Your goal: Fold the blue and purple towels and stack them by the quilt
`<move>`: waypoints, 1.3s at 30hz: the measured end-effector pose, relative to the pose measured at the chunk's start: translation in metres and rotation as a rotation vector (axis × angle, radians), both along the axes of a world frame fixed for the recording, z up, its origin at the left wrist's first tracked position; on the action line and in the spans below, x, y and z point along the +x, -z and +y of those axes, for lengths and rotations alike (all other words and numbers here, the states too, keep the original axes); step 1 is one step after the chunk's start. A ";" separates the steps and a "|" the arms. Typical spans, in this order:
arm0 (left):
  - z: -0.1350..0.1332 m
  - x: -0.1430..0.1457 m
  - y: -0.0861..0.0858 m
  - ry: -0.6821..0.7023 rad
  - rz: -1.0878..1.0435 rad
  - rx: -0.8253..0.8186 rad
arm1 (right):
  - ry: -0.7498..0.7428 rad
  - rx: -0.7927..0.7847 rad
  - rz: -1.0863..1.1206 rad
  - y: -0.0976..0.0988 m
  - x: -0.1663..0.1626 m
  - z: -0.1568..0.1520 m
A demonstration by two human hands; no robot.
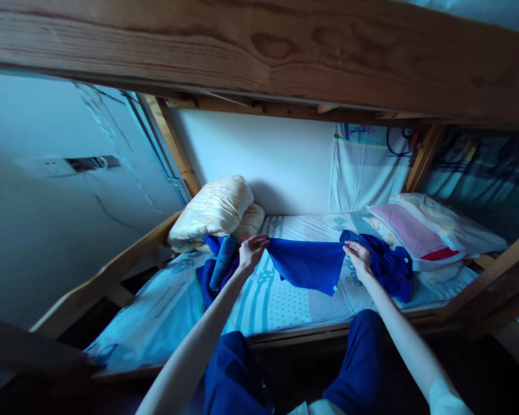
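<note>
A blue cloth (309, 265) with a small white tag near its lower right corner is stretched between my two hands above the bed. My left hand (253, 252) pinches its upper left corner. The upper right corner is pinched in my right hand (357, 257). Just beyond my right hand lies a crumpled heap of dark blue cloth (387, 265). Left of my left hand, a blue-grey rolled or long item (223, 262) rests on more dark blue fabric (205, 282). What the rolled item is, I cannot tell.
The lower bunk's patterned sheet (285, 308) spreads underneath. A folded cream quilt (218, 207) sits at the back left, with a pink pillow or packet (409, 230) at the right. The upper bunk's wooden beam (259, 52) crosses overhead. A post (493, 271) stands at the right.
</note>
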State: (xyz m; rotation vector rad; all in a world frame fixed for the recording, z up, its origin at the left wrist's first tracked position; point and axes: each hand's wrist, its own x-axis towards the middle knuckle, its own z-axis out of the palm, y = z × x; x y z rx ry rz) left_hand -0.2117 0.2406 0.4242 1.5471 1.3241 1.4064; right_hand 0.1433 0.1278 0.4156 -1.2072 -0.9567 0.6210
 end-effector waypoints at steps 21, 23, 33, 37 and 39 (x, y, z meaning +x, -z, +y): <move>-0.115 -0.062 0.049 0.256 -0.046 -0.490 | -0.314 -0.468 0.067 0.024 0.019 -0.081; -0.106 -0.062 0.059 0.254 -0.075 -0.513 | -0.328 -0.503 0.071 0.026 0.016 -0.073; 0.006 -0.042 0.081 0.203 -0.072 -0.320 | -0.202 -0.374 0.065 0.036 -0.017 0.036; 0.037 -0.039 0.059 0.107 -0.016 -0.092 | -0.123 -0.125 0.036 0.045 -0.022 0.069; 0.037 -0.040 0.062 0.046 0.009 -0.011 | -0.090 -0.068 -0.013 0.056 -0.020 0.073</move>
